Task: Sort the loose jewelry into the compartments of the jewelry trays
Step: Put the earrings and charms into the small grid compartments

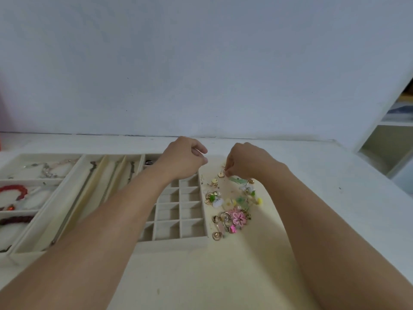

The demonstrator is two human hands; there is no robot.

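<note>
Picking from the loose jewelry (232, 204), the right hand (245, 159) pinches something small; left hand (185, 155) hovers curled, seemingly empty. Next: drop it into a grid tray (176, 211) compartment.

Single head-worn wide-angle view, looking forward and down, close over white table (312, 166), wall behind

White table (312, 166) against a pale wall. On it, side by side: left tray (13, 222) with bracelets, middle tray (73, 189) with long slots holding chains, grid tray (176, 239) of small square compartments. Just right of the grid tray, cream mat (201, 276) bearing a loose heap of earrings (232, 204), among them a pink flower piece (238, 217).
</note>
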